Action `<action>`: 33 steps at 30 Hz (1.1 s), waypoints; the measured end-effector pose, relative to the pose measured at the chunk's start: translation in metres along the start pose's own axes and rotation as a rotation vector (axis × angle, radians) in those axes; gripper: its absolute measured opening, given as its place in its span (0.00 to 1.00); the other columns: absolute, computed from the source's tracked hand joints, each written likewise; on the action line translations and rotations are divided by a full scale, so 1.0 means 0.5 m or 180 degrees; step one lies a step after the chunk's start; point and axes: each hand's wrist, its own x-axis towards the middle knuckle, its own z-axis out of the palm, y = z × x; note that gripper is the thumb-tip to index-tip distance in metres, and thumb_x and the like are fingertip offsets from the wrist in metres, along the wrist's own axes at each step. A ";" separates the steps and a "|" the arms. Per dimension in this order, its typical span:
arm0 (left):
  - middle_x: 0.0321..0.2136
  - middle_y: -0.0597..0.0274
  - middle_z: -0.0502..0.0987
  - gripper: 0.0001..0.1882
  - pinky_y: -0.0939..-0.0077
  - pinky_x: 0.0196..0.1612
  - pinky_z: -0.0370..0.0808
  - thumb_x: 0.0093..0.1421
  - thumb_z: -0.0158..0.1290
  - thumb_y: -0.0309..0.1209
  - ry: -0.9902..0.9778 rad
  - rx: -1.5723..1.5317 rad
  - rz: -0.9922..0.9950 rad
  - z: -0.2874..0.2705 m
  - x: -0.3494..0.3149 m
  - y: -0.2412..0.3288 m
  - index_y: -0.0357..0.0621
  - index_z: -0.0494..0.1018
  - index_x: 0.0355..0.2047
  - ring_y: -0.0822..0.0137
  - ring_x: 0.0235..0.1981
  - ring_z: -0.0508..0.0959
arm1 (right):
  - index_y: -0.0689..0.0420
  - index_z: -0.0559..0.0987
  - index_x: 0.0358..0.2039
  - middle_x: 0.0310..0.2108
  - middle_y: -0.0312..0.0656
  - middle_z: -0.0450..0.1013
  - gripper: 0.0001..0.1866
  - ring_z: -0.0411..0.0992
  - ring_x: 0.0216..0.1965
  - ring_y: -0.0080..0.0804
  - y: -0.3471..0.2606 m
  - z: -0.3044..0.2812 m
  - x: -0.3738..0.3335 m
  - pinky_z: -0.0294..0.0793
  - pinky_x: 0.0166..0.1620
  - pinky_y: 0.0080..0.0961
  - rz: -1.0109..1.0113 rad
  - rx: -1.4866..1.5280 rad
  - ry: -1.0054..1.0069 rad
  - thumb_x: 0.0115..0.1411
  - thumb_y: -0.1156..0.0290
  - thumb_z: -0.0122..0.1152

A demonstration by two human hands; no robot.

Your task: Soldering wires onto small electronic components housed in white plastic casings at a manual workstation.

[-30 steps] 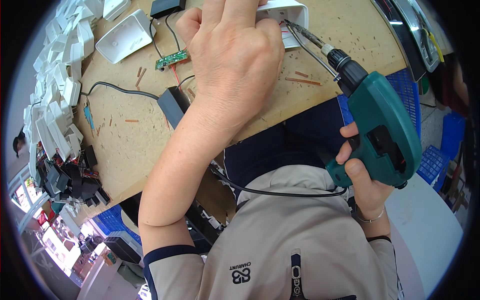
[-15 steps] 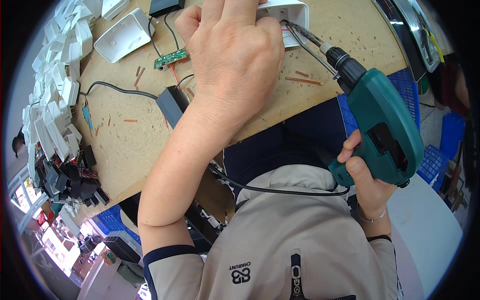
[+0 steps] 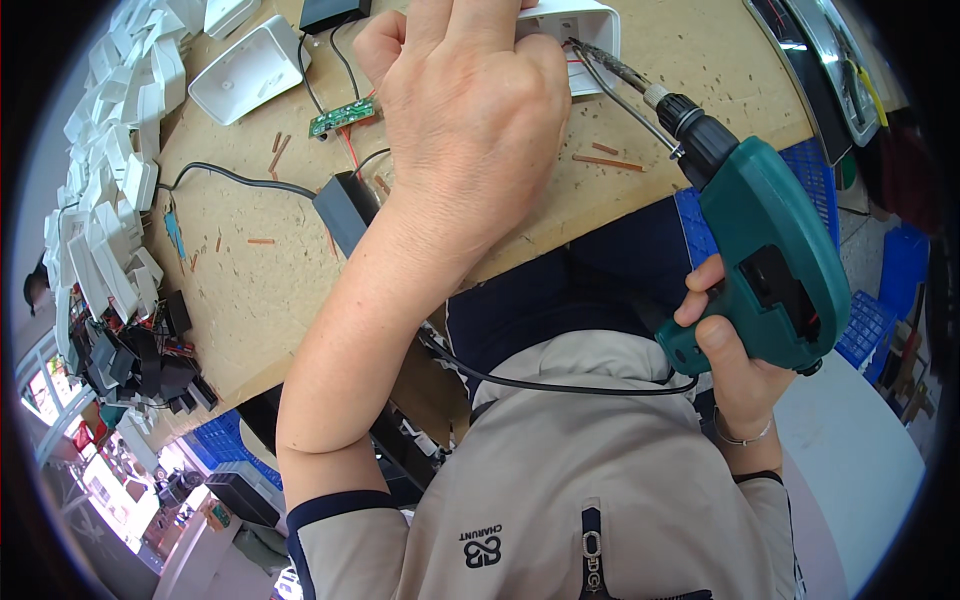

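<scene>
My right hand is wrapped around the grip of a green soldering gun with a thin metal feed tube beside its barrel. The gun's tip reaches into an open white plastic housing at the far edge of view, close to a thin red wire. My left hand lies over the housing's left part with its fingers closed around it; the fingertips are partly out of view. Left of this hand a small green circuit board lies on the table, with red wires running toward a black box.
Another white housing and a black adapter lie farther left. White shells are heaped along the table's left edge, with black parts nearer. Brown strips are scattered about. The gun's black cable crosses my lap.
The soldering gun and my right hand have shifted very slightly to the right. My left hand and the white housing have moved a tiny bit the same way.
</scene>
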 end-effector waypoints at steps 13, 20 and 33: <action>0.28 0.61 0.68 0.04 0.68 0.34 0.59 0.35 0.50 0.21 -0.0123 0.0025 -0.0066 -0.008 -0.007 -0.002 0.39 0.66 0.13 0.61 0.30 0.67 | 0.67 0.66 0.42 0.30 0.46 0.68 0.24 0.69 0.25 0.27 -0.004 -0.006 -0.002 0.71 0.28 0.20 0.0119 -0.0183 -0.0048 0.49 0.65 0.61; 0.29 0.60 0.68 0.03 0.68 0.35 0.58 0.36 0.50 0.22 -0.0124 0.0044 0.0036 -0.007 0.000 0.000 0.39 0.66 0.13 0.61 0.30 0.67 | 0.67 0.66 0.42 0.30 0.46 0.68 0.23 0.70 0.25 0.28 -0.006 0.004 -0.001 0.71 0.29 0.21 0.0012 -0.0011 0.0102 0.49 0.67 0.61; 0.29 0.60 0.68 0.04 0.67 0.34 0.58 0.36 0.50 0.22 -0.0137 0.0085 0.0035 -0.008 -0.001 -0.001 0.39 0.66 0.13 0.61 0.30 0.67 | 0.68 0.63 0.47 0.36 0.52 0.68 0.28 0.70 0.26 0.28 -0.005 0.006 -0.003 0.72 0.29 0.21 0.0024 0.0035 0.0028 0.50 0.66 0.60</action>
